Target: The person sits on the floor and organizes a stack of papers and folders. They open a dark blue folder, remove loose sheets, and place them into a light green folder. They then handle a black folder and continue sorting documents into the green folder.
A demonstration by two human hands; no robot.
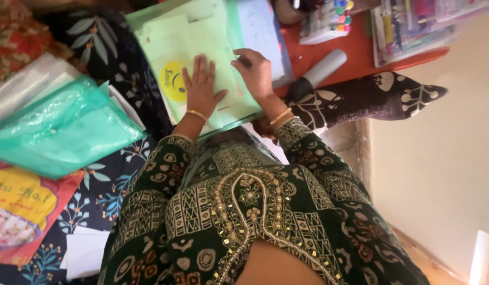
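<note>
Head view only: left hand lies flat, fingers spread, palm down on a pale green sheet of paper, apparently pinning it so it doesn't slide; nothing is pinched in that grip. Right hand is curled with fingers pressed together around a small dark object at the fingertips, likely a pen, too small to confirm; the tip sits on the same sheet, near its right edge. Sheet rests on top of a translucent green plastic folder, which seems to serve as a stiff backing over the lap and the patterned cloth. Yellow round smiley sticker shows on the stack just left of the left hand, partly covered by it. Gold bangles on both wrists. To the left, well apart from the hands: a teal plastic bag lying on a dark floral bedsheet, and a red printed packet at the lower left. Beyond the hands, an orange-red surface carries a grey cylinder just beside the right hand, a box of coloured markers, and a stack of plastic-sleeved stationery. Dark patterned sleeve and dress fill the lower frame and hide the near edge of the folder. Cylinder is the closest obstruction to the right wrist; otherwise nothing crowds the sheet.
</note>
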